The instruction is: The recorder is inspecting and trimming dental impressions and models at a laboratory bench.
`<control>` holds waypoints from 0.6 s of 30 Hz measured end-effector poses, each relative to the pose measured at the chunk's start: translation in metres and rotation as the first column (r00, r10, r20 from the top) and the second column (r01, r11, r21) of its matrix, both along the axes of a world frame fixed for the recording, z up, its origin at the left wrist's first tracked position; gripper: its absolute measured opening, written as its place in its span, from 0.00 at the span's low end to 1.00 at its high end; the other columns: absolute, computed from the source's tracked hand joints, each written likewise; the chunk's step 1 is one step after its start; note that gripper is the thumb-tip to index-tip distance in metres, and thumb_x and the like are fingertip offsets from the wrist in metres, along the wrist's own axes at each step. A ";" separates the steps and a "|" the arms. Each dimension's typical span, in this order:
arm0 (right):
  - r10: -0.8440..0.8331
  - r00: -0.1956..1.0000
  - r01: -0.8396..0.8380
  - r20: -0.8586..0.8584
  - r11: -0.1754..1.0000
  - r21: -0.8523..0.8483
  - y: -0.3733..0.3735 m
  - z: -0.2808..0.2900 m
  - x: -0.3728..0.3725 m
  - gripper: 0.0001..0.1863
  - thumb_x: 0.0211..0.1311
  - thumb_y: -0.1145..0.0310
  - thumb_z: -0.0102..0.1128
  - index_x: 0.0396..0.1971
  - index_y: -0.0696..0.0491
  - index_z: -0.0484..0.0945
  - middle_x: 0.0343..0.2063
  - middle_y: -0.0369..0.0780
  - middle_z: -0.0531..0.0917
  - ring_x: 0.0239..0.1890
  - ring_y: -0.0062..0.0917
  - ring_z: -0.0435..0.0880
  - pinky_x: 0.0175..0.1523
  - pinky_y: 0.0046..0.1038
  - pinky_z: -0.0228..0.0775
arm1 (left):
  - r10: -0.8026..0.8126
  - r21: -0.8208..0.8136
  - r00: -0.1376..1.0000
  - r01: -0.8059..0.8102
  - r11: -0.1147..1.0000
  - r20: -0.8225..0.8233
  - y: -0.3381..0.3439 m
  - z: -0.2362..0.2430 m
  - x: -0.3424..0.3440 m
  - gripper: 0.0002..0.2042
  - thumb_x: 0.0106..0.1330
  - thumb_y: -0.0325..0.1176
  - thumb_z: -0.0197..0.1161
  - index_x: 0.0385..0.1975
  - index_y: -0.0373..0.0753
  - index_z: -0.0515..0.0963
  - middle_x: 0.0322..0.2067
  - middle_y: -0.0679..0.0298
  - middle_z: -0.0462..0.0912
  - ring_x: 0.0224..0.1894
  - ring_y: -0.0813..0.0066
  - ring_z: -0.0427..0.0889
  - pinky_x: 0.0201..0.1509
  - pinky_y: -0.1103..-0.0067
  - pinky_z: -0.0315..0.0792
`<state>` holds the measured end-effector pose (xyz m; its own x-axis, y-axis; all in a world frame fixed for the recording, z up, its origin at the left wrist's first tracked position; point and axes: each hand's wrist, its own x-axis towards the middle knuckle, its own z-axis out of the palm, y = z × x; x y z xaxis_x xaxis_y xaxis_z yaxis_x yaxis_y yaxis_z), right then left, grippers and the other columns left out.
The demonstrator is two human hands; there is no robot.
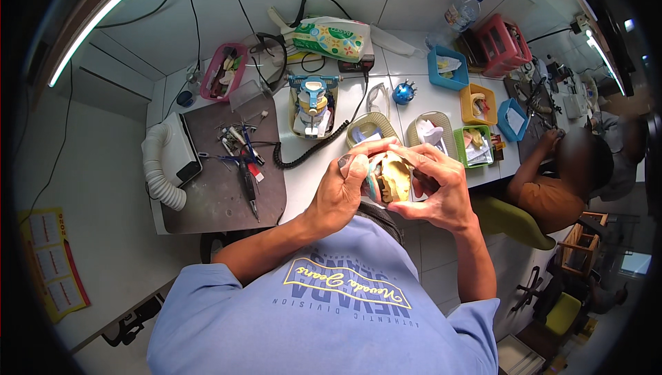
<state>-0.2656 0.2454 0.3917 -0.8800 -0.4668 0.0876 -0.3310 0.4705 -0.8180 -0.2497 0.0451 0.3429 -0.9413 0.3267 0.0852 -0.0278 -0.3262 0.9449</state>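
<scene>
Close in front of my chest, both hands hold a dental plaster model point(396, 178). Its yellowish cast with a toothed arch faces up, and a bluish-pink layer shows along its left side. My left hand point(339, 192) is closed round the left side, thumb at the upper edge. From the right, my right hand point(445, 185) grips it with fingers over the top and thumb below. The model's underside is hidden by my hands. Just beyond stand two mesh baskets, one point(374, 130) holding a pale piece, the other point(431, 133) holding white pieces.
A blue dental articulator point(314, 102) stands in a tray mid-bench. Left lies a dark mat point(227, 195) with a corded handpiece point(248, 185), beside a white suction hose point(160, 168). Coloured bins point(476, 147) line the right; a co-worker point(548, 189) sits beyond them.
</scene>
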 end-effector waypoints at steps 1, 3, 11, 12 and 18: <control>0.008 1.000 -0.008 -0.015 1.000 -0.007 -0.001 0.000 0.000 0.41 0.36 0.61 0.82 0.57 0.50 0.77 0.41 0.37 0.80 0.22 0.14 0.72 0.27 0.18 0.69 | 0.001 0.001 1.000 -0.001 1.000 0.000 0.000 0.000 0.001 0.27 0.77 0.50 0.40 0.61 0.30 0.67 0.56 0.56 0.75 0.57 0.74 0.73 0.62 0.77 0.67; 0.016 0.999 -0.017 -0.031 1.000 -0.014 -0.003 -0.001 0.001 0.41 0.36 0.61 0.82 0.57 0.51 0.77 0.42 0.38 0.80 0.22 0.14 0.72 0.27 0.18 0.70 | 0.045 -0.002 0.999 -0.045 0.999 -0.005 0.003 0.002 0.001 0.28 0.77 0.50 0.38 0.61 0.31 0.66 0.60 0.53 0.72 0.60 0.68 0.73 0.62 0.76 0.69; -0.015 0.999 0.016 -0.035 1.000 0.016 -0.008 -0.006 0.002 0.39 0.38 0.66 0.80 0.56 0.53 0.74 0.48 0.42 0.81 0.23 0.17 0.76 0.28 0.20 0.74 | 0.102 -0.068 0.994 -0.104 0.992 -0.037 0.003 0.000 -0.002 0.26 0.78 0.47 0.38 0.58 0.30 0.70 0.55 0.55 0.77 0.55 0.71 0.76 0.60 0.76 0.69; -0.032 0.999 0.032 -0.002 0.999 0.010 -0.006 -0.004 0.003 0.39 0.38 0.66 0.79 0.56 0.52 0.74 0.48 0.42 0.81 0.22 0.17 0.76 0.28 0.20 0.74 | 0.114 -0.052 0.993 -0.115 0.992 -0.022 0.007 0.001 -0.001 0.26 0.78 0.47 0.38 0.56 0.29 0.71 0.52 0.53 0.78 0.55 0.71 0.75 0.60 0.76 0.68; -0.040 0.997 0.039 -0.066 0.999 -0.016 -0.003 -0.010 0.006 0.39 0.45 0.62 0.78 0.60 0.50 0.72 0.53 0.40 0.79 0.26 0.17 0.78 0.25 0.18 0.73 | 0.188 -0.225 0.965 -0.227 0.948 -0.181 0.011 0.000 -0.001 0.25 0.78 0.44 0.36 0.57 0.29 0.70 0.57 0.54 0.75 0.57 0.68 0.75 0.63 0.75 0.68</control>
<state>-0.2596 0.2427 0.3817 -0.8896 -0.4303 0.1528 -0.3661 0.4719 -0.8021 -0.2511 0.0559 0.3432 -0.9718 0.1543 0.1782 0.1690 -0.0707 0.9831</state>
